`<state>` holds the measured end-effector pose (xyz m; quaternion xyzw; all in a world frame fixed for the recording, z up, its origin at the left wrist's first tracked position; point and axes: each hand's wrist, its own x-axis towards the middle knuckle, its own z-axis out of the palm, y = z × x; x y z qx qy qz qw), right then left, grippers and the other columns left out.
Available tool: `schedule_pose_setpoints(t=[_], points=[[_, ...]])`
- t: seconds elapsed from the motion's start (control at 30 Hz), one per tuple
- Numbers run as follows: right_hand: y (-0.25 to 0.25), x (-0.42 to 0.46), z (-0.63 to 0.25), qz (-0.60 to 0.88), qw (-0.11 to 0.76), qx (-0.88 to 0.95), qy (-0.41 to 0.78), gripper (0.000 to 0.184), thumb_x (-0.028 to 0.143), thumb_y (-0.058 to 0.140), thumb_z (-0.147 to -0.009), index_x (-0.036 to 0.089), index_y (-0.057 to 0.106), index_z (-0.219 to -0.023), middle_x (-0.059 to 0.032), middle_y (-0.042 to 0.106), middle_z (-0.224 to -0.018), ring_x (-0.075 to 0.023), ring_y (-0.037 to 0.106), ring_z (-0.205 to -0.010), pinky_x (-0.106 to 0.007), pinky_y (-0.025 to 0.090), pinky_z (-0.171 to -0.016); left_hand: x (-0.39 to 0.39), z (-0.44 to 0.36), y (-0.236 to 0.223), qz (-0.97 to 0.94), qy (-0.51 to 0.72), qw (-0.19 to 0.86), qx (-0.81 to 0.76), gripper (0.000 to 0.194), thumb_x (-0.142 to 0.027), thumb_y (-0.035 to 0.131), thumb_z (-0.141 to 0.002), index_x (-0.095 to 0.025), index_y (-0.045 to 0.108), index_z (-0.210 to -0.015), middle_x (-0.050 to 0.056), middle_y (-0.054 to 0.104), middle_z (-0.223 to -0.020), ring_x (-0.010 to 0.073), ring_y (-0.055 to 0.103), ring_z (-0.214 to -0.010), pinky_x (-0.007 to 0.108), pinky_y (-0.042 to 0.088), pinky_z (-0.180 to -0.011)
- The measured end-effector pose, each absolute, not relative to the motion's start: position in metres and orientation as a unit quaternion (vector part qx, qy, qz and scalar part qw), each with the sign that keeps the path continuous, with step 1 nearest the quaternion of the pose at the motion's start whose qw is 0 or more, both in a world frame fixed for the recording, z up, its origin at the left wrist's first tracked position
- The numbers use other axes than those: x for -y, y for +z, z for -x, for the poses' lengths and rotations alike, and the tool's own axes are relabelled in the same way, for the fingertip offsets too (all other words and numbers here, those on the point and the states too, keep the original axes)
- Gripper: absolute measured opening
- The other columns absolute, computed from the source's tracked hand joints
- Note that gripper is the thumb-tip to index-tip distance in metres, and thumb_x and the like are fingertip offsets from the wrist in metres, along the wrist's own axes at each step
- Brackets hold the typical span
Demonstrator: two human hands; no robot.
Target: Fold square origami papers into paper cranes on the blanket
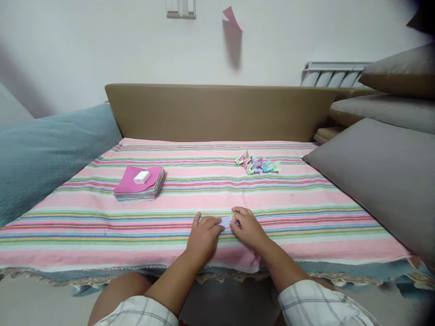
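Note:
A small piece of folded lavender paper (225,222) lies low over the striped cloth, between my two hands. My left hand (204,234) has its thumb and forefinger closed on the paper's left end, with another finger sticking up and away. At the right end, my right hand (248,228) pinches the paper between curled fingers and thumb. The fingers cover both ends, so the exact fold cannot be made out. Farther back on the right sits a cluster of small folded paper cranes (258,165) in green, pink, purple and blue.
A stack of coloured paper (137,195) with a pink top sheet stands at the left, a small white block (142,177) on it. The striped cloth (197,194) covers the seat. Grey cushions (380,176) flank the right, a blue cushion (57,149) the left.

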<state>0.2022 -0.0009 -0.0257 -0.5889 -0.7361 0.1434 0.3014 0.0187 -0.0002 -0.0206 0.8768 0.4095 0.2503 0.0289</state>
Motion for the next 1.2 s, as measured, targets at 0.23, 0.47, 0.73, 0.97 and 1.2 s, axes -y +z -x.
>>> schedule_pose_setpoints(t=[0.23,0.47,0.73,0.97,1.2], points=[[-0.017,0.007,-0.214,0.54,0.34,0.745,0.196,0.016,0.016,0.049,-0.078,0.021,0.064,-0.083,-0.0081,0.057,-0.112,-0.0221,0.048,-0.111,-0.04,0.04,-0.094,0.0,-0.019,-0.021,-0.876,0.252,0.025,-0.41,0.026,-0.012,0.052,-0.082,-0.029,0.069,-0.091,0.003,0.068,-0.106,0.0195,0.058,-0.1,0.054,0.023,-0.106],[-0.026,0.018,-0.215,0.469,0.298,0.823,0.113,0.047,0.003,0.046,-0.071,0.026,0.068,-0.105,-0.0067,0.048,-0.13,-0.0236,0.041,-0.119,-0.044,0.036,-0.101,0.0,-0.019,-0.021,-0.877,0.248,0.032,-0.41,0.026,-0.012,0.052,-0.083,-0.029,0.069,-0.093,0.003,0.068,-0.107,0.0207,0.058,-0.101,0.055,0.023,-0.104],[-0.027,0.014,-0.21,0.488,0.293,0.817,0.096,0.042,0.004,0.048,-0.068,0.026,0.073,-0.094,-0.006,0.048,-0.134,-0.0256,0.04,-0.121,-0.047,0.035,-0.102,0.0,-0.019,-0.021,-0.877,0.242,0.033,-0.413,0.026,-0.012,0.052,-0.082,-0.03,0.068,-0.093,0.003,0.067,-0.108,0.0212,0.057,-0.101,0.055,0.024,-0.104],[-0.026,0.018,-0.215,0.492,0.333,0.801,0.079,0.037,0.002,0.046,-0.068,0.02,0.072,-0.085,-0.0095,0.055,-0.123,-0.0246,0.047,-0.113,-0.045,0.041,-0.095,0.0,-0.019,-0.021,-0.879,0.237,0.037,-0.412,0.025,-0.012,0.054,-0.082,-0.03,0.068,-0.093,0.001,0.067,-0.109,0.0212,0.058,-0.102,0.056,0.024,-0.103],[-0.033,0.014,-0.211,0.476,0.347,0.807,0.044,0.036,0.001,0.046,-0.068,0.02,0.072,-0.083,-0.011,0.058,-0.117,-0.0251,0.048,-0.109,-0.043,0.043,-0.092,0.0,-0.017,-0.02,-0.879,0.239,0.038,-0.412,0.028,-0.011,0.053,-0.082,-0.031,0.068,-0.094,0.001,0.067,-0.109,0.0212,0.058,-0.102,0.055,0.025,-0.103]])
